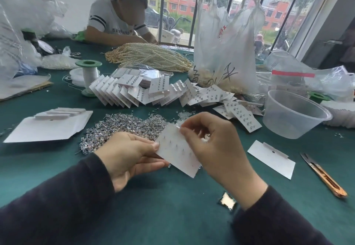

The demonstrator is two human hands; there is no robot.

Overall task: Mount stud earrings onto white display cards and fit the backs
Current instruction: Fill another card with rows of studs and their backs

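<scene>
Nearest my view, two dark sleeves [57, 202] fill the bottom of the frame. At centre the left hand [130, 156] pinches the card [178, 152] by its lower left edge, thumb on top. The card is tilted above the table [172, 196], with stud posts poking up through its back. The right hand [217, 139] pinches the card's top corner with curled fingertips; I can't tell whether a back sits between them. Just behind lies the stud pile [123, 127], and beyond it a fanned row of filled cards [134, 91]. A blank card [272, 158], snips [324, 175] and a clear tub [294, 114] lie at right.
</scene>
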